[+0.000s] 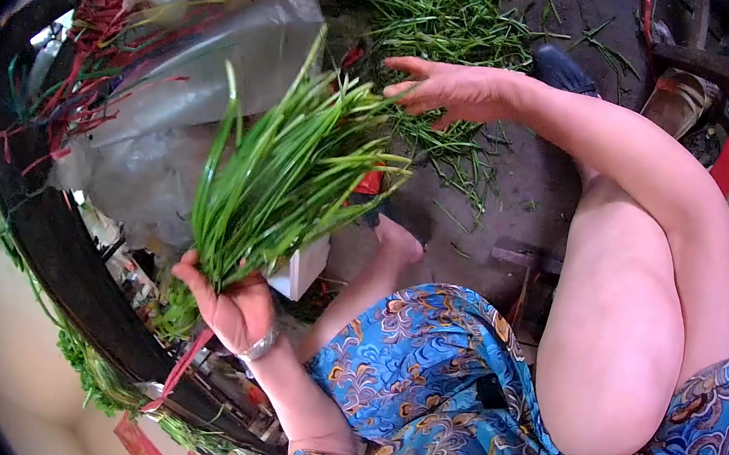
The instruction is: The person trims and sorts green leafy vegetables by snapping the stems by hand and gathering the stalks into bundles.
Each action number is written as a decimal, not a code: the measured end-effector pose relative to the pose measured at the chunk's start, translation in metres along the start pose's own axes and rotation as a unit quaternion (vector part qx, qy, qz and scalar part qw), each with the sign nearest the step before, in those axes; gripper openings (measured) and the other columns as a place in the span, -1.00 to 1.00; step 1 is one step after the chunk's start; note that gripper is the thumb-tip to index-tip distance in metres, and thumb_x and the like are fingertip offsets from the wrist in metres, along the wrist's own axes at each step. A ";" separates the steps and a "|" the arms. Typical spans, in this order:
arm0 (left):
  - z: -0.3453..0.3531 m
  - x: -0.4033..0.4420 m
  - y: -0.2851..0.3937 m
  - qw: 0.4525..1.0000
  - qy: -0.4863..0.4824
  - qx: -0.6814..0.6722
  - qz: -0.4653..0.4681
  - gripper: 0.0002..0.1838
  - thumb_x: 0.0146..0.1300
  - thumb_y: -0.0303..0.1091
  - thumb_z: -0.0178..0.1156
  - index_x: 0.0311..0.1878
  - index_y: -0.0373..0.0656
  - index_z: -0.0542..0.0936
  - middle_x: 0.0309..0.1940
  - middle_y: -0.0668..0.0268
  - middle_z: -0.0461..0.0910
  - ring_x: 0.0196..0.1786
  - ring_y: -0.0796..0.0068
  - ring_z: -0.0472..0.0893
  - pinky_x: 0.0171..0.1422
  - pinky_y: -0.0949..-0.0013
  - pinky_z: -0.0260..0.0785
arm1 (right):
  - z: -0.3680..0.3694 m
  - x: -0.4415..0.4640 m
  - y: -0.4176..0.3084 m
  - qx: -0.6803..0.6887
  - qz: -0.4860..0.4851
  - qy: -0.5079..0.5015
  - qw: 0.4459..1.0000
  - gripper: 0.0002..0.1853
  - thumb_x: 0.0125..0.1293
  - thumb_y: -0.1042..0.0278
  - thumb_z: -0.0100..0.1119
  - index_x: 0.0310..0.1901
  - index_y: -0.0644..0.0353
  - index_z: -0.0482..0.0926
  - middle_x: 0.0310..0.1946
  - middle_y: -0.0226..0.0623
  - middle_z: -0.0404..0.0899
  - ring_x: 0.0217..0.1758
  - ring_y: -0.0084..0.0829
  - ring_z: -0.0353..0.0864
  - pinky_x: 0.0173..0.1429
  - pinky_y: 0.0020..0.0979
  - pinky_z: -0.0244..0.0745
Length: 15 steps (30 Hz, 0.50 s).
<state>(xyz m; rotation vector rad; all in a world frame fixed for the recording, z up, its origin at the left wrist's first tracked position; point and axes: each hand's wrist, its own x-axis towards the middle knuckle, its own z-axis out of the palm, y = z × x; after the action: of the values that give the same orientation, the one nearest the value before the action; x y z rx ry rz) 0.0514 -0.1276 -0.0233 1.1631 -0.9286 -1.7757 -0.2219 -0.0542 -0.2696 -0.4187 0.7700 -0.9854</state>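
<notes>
My left hand (232, 302), with a metal band at the wrist, is closed around the base of a bunch of long flat green leaves that look like garlic chives (275, 180). The leaves fan up and to the right, their tips loose. My right hand (454, 91) reaches in from the right with fingers apart, near the leaf tips, holding nothing. Beyond it a heap of cut green stalks (449, 20) lies on the dark floor. A red ribbon (181, 376) hangs below my left wrist.
Clear plastic sheeting (212, 63) lies behind the bunch at left, beside a tangle of red ties (101, 41). A dark curved edge (92, 294) runs down the left side. My bent leg (616, 331) stands at right; a shoe (675, 104) lies farther back.
</notes>
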 end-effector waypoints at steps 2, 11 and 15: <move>0.013 -0.008 -0.007 0.998 -0.011 0.067 0.016 -0.70 0.31 0.02 0.08 -0.06 0.07 0.55 0.14 0.19 0.49 0.16 0.16 0.46 0.24 -0.01 0.34 | -0.001 0.014 0.019 0.094 -0.018 -0.065 0.993 -0.13 0.18 -0.20 0.20 0.40 -0.01 0.03 0.31 -0.21 0.28 0.32 -0.15 0.30 0.21 0.21 0.25; 0.009 -0.004 -0.022 0.975 0.001 0.221 -0.032 -0.75 0.39 -0.10 0.02 -0.19 -0.09 0.48 0.26 0.13 0.35 0.31 0.21 0.32 0.45 0.09 0.04 | 0.012 0.004 -0.004 0.284 0.026 -0.156 0.946 -0.67 0.04 0.67 0.25 -0.10 0.29 0.59 -0.23 -0.17 0.67 -0.26 -0.34 0.69 -0.15 -0.32 0.66; 0.005 -0.003 -0.024 0.976 0.000 0.220 -0.004 -0.74 0.42 -0.10 -0.03 -0.17 -0.07 0.49 0.28 0.13 0.33 0.32 0.22 0.30 0.45 0.10 0.05 | 0.012 0.002 -0.006 0.227 -0.006 -0.151 0.962 -0.72 0.05 0.53 0.30 -0.15 0.33 0.60 -0.30 -0.19 0.69 -0.32 -0.39 0.69 -0.18 -0.33 0.65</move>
<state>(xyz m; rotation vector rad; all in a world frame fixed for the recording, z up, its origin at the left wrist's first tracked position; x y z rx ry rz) 0.0420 -0.1139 -0.0418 1.4383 -1.3638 -1.6176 -0.2160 -0.0587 -0.2586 -0.1657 0.2519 -1.0445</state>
